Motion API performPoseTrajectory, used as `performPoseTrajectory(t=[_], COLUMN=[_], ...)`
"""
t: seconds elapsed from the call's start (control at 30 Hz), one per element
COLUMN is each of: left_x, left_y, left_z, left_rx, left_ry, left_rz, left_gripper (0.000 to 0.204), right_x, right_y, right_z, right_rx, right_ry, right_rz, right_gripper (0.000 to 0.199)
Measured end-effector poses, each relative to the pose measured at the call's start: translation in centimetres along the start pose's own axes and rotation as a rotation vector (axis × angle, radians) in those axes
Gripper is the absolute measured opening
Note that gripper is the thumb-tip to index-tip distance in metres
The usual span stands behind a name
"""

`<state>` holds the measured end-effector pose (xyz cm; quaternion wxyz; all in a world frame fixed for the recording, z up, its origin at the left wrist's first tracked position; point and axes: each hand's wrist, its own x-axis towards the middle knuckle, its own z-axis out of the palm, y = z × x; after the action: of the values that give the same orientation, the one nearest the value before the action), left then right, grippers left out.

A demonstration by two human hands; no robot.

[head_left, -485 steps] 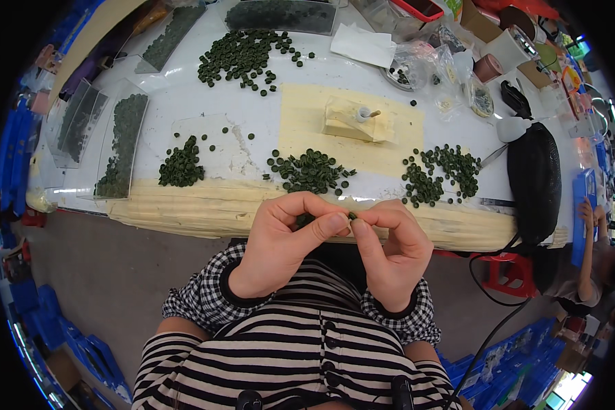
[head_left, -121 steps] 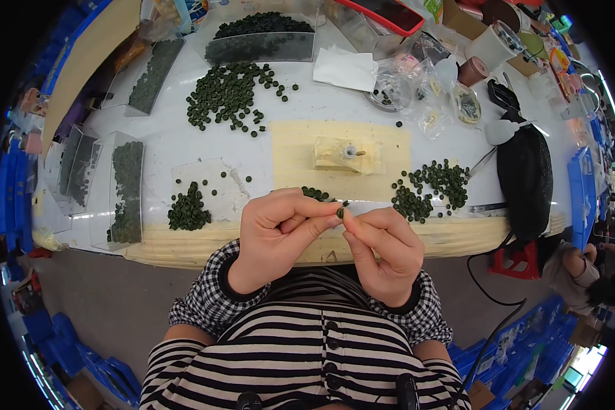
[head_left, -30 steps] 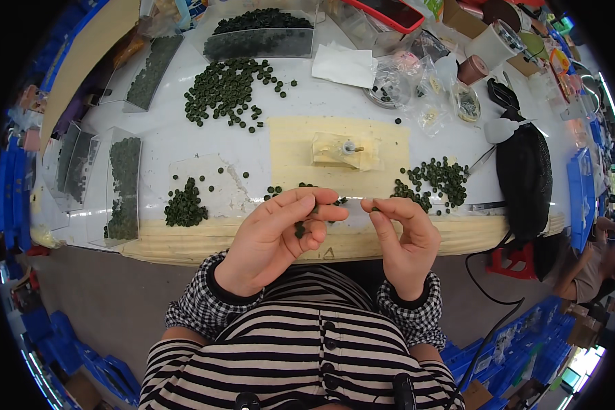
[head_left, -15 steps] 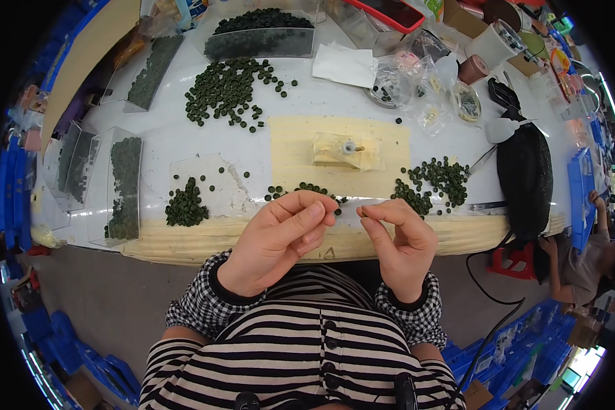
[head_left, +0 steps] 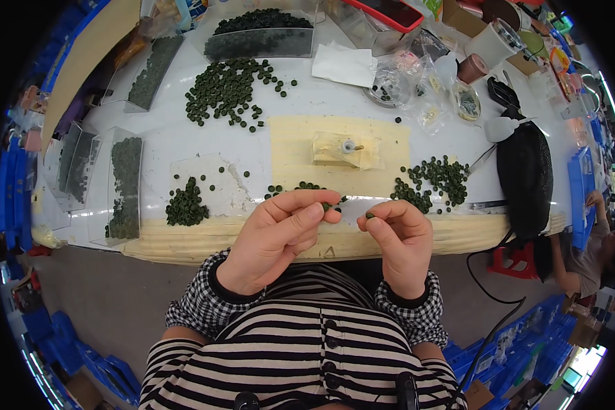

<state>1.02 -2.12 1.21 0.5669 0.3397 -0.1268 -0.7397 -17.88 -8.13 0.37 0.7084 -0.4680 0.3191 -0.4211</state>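
Note:
Over the table's front edge, my left hand [head_left: 272, 238] pinches a small dark green round piece [head_left: 326, 207] between thumb and forefinger. A short gap to its right, my right hand [head_left: 404, 246] pinches another small green round piece [head_left: 370, 216] between thumb and fingertips. Just beyond the left fingertips lies a small heap of green pieces [head_left: 309, 186], partly hidden by that hand. Another heap of green pieces [head_left: 444, 180] spreads beyond my right hand, and a further heap [head_left: 186, 206] sits to the left. A small block with an upright metal pin [head_left: 348, 149] stands on the yellow sheet [head_left: 290, 140].
Clear bins of green pieces [head_left: 124, 184] stand at left, with a larger clear bin [head_left: 260, 42] at the back beside a loose pile [head_left: 222, 92]. White tissue [head_left: 345, 65], a red-cased phone [head_left: 389, 12] and bags lie back right. A black mesh bag [head_left: 524, 174] is at right; another person [head_left: 584, 256] sits beyond.
My right hand has turned slightly, so the green piece in its pinch shows more. The piece in my left fingertips has come into sight. The table's heaps look the same.

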Motion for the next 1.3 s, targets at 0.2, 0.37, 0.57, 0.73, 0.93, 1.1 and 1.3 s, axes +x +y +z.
performPoseTrajectory(t=[0.2, 0.37, 0.57, 0.73, 0.93, 1.1, 1.3], left_x=[0.0, 0.0, -0.1, -0.3, 0.2, 0.1, 0.1], left_y=[-0.1, -0.2, -0.5, -0.3, -1.1, -1.4, -1.5], left_z=[-0.1, 0.1, 0.3, 0.9, 1.0, 0.5, 0.5], left_rx=[-0.022, 0.006, 0.161, 0.263, 0.406, 0.600, 0.679], left_ry=[-0.041, -0.032, 0.023, 0.056, 0.108, 0.140, 0.138], left_rz=[0.001, 0.025, 0.124, 0.201, 0.330, 0.400, 0.504], left_gripper=[0.026, 0.022, 0.020, 0.020, 0.019, 0.020, 0.021], right_x=[-0.1, -0.2, 0.0, 0.3, 0.4, 0.6, 0.8], right_y=[0.1, -0.1, 0.0, 0.0, -0.2, -0.1, -0.2], right_z=[0.0, 0.7, 1.0, 1.0, 1.3, 1.7, 2.1], right_rx=[0.023, 0.001, -0.055, -0.134, -0.288, -0.483, -0.620], right_ry=[-0.031, -0.043, -0.032, -0.042, 0.013, 0.047, 0.053], right_rz=[0.011, 0.000, -0.010, -0.064, -0.124, -0.284, -0.423], right_gripper=[0.012, 0.013, 0.014, 0.013, 0.010, 0.011, 0.012])
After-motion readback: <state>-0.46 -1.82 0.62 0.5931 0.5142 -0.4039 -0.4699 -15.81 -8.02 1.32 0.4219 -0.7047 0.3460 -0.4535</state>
